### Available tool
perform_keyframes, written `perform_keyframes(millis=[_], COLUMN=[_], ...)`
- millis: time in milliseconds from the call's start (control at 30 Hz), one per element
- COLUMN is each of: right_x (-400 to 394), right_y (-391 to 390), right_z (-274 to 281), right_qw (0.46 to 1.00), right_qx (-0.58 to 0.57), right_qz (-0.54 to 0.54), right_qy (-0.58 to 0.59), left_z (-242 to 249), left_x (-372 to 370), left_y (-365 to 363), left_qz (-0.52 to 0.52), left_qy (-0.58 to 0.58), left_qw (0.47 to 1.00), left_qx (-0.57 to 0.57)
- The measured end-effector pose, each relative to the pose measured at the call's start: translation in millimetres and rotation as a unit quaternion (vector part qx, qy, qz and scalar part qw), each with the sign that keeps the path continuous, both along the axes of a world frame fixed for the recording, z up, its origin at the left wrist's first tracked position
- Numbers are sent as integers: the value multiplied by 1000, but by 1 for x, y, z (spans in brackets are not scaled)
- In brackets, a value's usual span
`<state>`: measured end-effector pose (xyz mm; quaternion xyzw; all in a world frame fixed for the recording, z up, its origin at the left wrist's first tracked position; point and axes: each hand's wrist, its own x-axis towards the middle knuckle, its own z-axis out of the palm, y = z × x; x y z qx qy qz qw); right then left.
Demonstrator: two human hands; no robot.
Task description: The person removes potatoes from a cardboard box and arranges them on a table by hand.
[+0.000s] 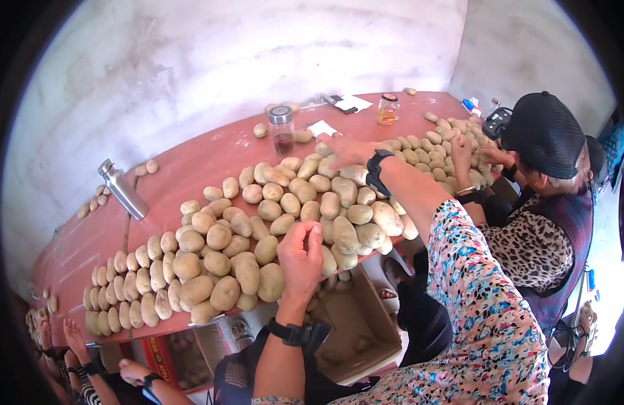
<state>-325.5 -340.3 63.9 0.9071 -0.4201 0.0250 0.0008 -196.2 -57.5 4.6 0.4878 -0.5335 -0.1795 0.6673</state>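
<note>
Potatoes [218, 236] lie packed close together along the near side of a red table [190, 158]. My left hand [302, 253] is held above the near edge of the potatoes, fingers curled in and thumb up, with nothing seen in it. Farther out, my right hand [346, 151] reaches across the pile with fingers stretched out, somewhat blurred. It is over or against potatoes near the jar; contact cannot be told. Dark bands circle both wrists. A lidded glass jar [281, 131] with dark contents stands left of my right hand.
A steel bottle [126, 191] stands at left. Beyond the pile are a small jar [388, 110] and white paper [352, 103]. At right, a person in a dark cap [546, 131] handles potatoes. Another person's hands [133, 371] show at lower left. Cardboard boxes [352, 324] sit below the table.
</note>
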Motion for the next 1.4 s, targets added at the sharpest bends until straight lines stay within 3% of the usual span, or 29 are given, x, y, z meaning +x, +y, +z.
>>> perform_keyframes(millis=[67,300,367,400,467,600,667,800,900,967,1100,1400], right_x=[0,3,-6,-11,-19,-35,-43,-50,-58,-63,-66,-61], right_y=[-12,3,-8,-14,-19,-12,-1,13,-1,-7,-11,13], right_z=[-4,-3,-12,-12,-6,8,16,4,-23,-22,-20,-31], right_qw=[998,998,993,993,976,975,987,981,973,979,991,991], right_qx=[13,34,22,20,21,-18,-16,-28,-19,-5,29,-66], right_qz=[21,-42,-55,-55,-57,-98,-107,-146,-92,-21,5,36], right_qy=[56,45,-102,-101,-210,-200,-122,-127,-210,-201,-127,-109], left_z=[0,0,0,2,4,5,5,7,5,4,5,3], left_x=[0,0,0,0,0,-3,-6,-8,-9,-10,-11,-9], left_y=[-1,1,4,5,7,7,7,8,7,6,5,7], left_qz=[-1,-3,-2,-1,-3,-7,-14,-13,-15,-15,-12,-20], left_qy=[-9,-52,-61,-59,-55,-50,-44,-68,-79,-85,-91,-100], left_qw=[1000,998,998,998,998,998,999,998,997,996,996,995], left_qx=[-3,-23,-23,-22,-23,-22,-20,-3,6,11,2,13])
